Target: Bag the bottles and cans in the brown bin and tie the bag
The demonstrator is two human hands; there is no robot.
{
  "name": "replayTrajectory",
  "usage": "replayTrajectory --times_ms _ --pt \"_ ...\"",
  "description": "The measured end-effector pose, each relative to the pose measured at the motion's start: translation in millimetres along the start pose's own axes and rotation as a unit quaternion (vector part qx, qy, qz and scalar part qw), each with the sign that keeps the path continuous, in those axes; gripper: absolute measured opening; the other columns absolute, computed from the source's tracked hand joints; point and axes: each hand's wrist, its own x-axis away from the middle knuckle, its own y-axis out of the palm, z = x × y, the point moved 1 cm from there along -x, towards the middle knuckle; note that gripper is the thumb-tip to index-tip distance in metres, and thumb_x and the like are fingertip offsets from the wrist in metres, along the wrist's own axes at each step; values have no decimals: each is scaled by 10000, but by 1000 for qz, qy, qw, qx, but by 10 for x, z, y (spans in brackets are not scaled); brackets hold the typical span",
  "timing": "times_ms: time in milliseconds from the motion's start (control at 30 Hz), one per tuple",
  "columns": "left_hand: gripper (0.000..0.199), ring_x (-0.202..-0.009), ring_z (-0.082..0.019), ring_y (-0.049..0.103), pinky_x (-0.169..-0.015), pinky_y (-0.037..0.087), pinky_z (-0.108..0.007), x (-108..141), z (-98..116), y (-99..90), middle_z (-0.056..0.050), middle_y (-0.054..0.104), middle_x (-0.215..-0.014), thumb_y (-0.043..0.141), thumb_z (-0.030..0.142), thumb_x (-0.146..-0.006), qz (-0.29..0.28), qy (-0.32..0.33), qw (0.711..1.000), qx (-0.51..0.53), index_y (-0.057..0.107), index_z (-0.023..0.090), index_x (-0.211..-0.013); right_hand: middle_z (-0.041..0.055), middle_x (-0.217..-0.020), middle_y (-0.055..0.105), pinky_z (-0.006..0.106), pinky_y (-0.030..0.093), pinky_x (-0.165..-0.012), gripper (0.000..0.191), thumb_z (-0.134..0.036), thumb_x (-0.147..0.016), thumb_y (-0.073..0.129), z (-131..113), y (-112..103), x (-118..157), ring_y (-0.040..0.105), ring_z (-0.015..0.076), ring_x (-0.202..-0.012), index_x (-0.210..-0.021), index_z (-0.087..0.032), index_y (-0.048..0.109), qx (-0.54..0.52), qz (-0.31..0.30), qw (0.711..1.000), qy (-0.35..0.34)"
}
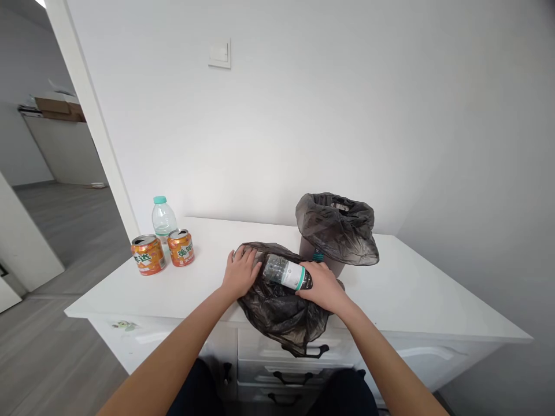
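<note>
A black plastic bag (277, 312) lies open at the cabinet's front edge and hangs partly over it. My left hand (241, 273) grips the bag's left rim. Closed around one end of a clear plastic bottle (284, 272) with a white and green label is my right hand (321, 284); the bottle lies tilted over the bag's opening. Behind my right hand stands a bin lined with a second black bag (342, 231). Two orange cans, one in front (148, 255) and one to its right (181, 248), stand at the left beside an upright clear bottle (163, 219) with a green cap.
The white cabinet top (416, 289) meets a white wall with a light switch (219, 54). Drawers with dark handles (292, 378) are below the front edge. On the left, a doorway shows a grey floor (82, 231) and a cardboard box (60, 110).
</note>
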Motion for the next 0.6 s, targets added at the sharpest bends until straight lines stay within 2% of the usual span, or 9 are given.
replayTrajectory --times_ms 100,167,267,333,400,500,600 --pt "470 -1481 -328 380 -1223 217 -621 -107 -72 -77 -104 602 -1467 315 344 -1036 -45 -25 999 16 557 196 -1411 80 -1291 647 419 414 -1041 567 -301 -676 788 46 29 32 514 320 -1258 -1229 -243 677 -185 39 982 -18" --pt "459 -1443 -283 437 -1243 198 -596 -104 -12 -212 -72 631 -1429 278 349 -1044 -40 -28 998 46 575 233 -1374 76 -1316 641 447 411 -1080 534 -394 -701 784 53 62 34 517 321 -1281 -1207 -253 689 -320 99 942 -6" --pt "465 -1362 -246 514 -1262 207 -541 -30 200 -466 -73 657 -1374 263 382 -1045 17 -6 991 130 603 227 -1320 92 -1261 682 469 431 -1085 508 -504 -755 760 -6 103 -18 570 313 -1253 -1176 -229 685 -508 170 844 5" --pt "468 -1340 -249 531 -1247 275 -505 49 375 -600 -94 651 -1371 304 431 -1036 46 29 976 212 601 210 -1322 100 -1282 687 468 436 -1098 566 -514 -775 768 -105 89 -69 580 298 -1270 -1244 -222 645 -596 209 775 -7" --pt "496 -1365 -259 514 -1224 339 -468 147 527 -674 -119 604 -1431 393 481 -1015 49 59 951 298 552 196 -1388 106 -1369 651 473 421 -1132 665 -502 -783 788 -238 36 -100 569 280 -1310 -1353 -234 574 -650 236 722 -23" --pt "628 -1437 -276 452 -1209 387 -438 338 647 -710 -133 482 -1549 584 501 -947 35 35 909 415 444 216 -1488 95 -1458 595 484 395 -1177 710 -487 -798 805 -465 -44 -62 547 258 -1359 -1412 -268 523 -715 221 663 -31" --pt "701 -1427 -276 483 -1146 475 -417 604 654 -790 -106 424 -1597 658 468 -918 65 -60 851 518 364 287 -1528 64 -1450 606 494 438 -1157 601 -467 -834 789 -695 13 85 541 253 -1378 -1367 -305 565 -790 155 594 -5"
